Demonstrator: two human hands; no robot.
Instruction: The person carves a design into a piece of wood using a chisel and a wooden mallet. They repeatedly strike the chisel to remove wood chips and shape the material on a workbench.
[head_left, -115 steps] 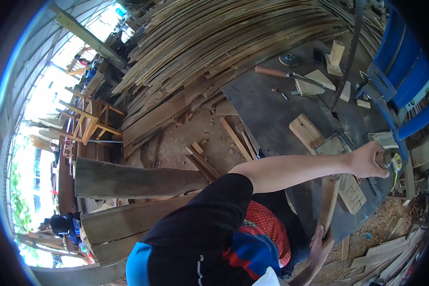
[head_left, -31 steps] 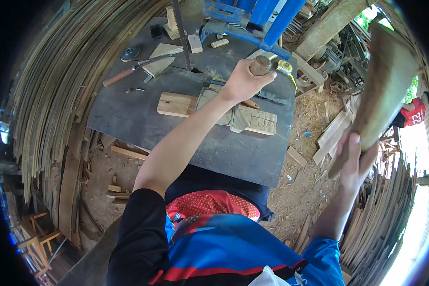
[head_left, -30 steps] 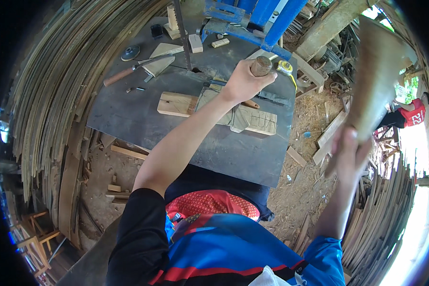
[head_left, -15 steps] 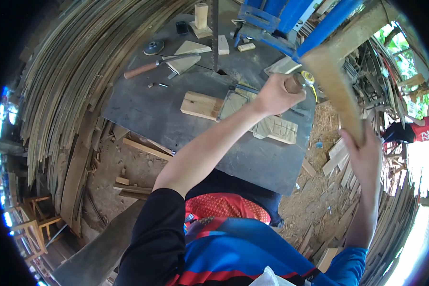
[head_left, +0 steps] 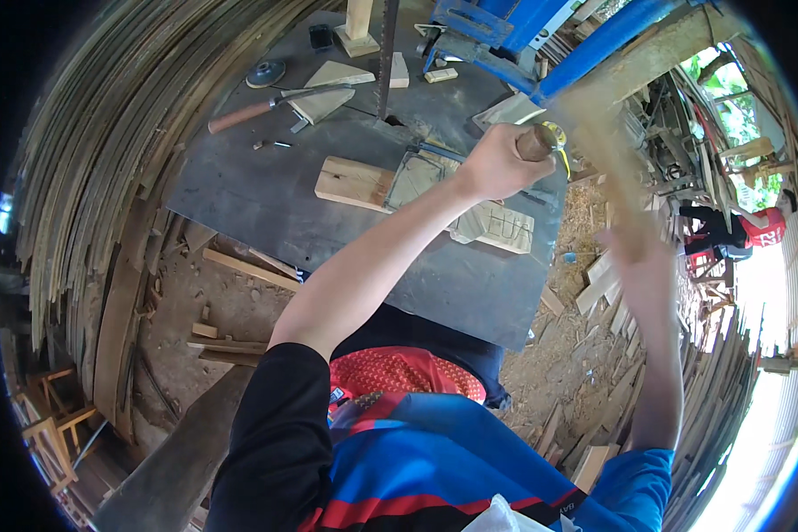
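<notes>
left hand [head_left: 498, 164]: wooden handle [head_left: 535, 143] | right hand [head_left: 643, 266]: blurred wooden club [head_left: 619, 182] | shirt lettering [head_left: 568, 509]

Table [head_left: 266, 195] upper centre of frame, stacked planks [head_left: 115, 151] to its left. On table: handled tool [head_left: 244, 116] upper left, saw blade [head_left: 386, 62] right of it, wood block [head_left: 355, 183] near middle. Left hand [head_left: 501, 166] higher in frame than block's right end, tape measure [head_left: 559, 138] to its right. Right hand [head_left: 643, 253] right of table. Second person [head_left: 765, 228] far right.

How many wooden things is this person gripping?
2. The left hand grips a round wooden handle; the right hand holds a long wooden piece, blurred. The left fist hides part of its handle.
</notes>
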